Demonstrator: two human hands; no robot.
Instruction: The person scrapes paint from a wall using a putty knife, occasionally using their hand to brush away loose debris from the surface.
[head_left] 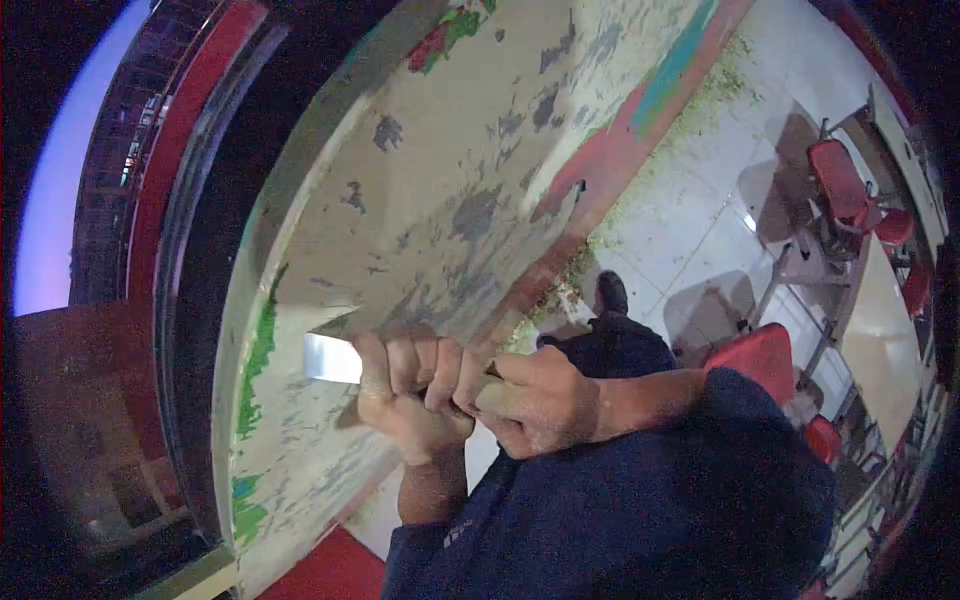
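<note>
My left hand (pixel 412 385) is closed around a flat, shiny metal blade (pixel 332 358), which sticks out past the fingers toward the wall. Right beside it, my right hand (pixel 535 400) is clenched against the left fingers, around what looks like the rear of the same tool; the handle is mostly hidden. The blade lies over a pale wall (pixel 400 240) with worn grey patches. Green paint (pixel 258 370) remains along the wall's left edge. Whether the blade touches the surface is unclear.
Pale floor tiles (pixel 690 220) carry paint flakes along the wall's foot. One dark shoe (pixel 611 292) shows beyond my dark clothing. Red chairs (pixel 765 365) and tables (pixel 880 340) stand at the right. A dark opening with a red frame (pixel 150 230) is at the left.
</note>
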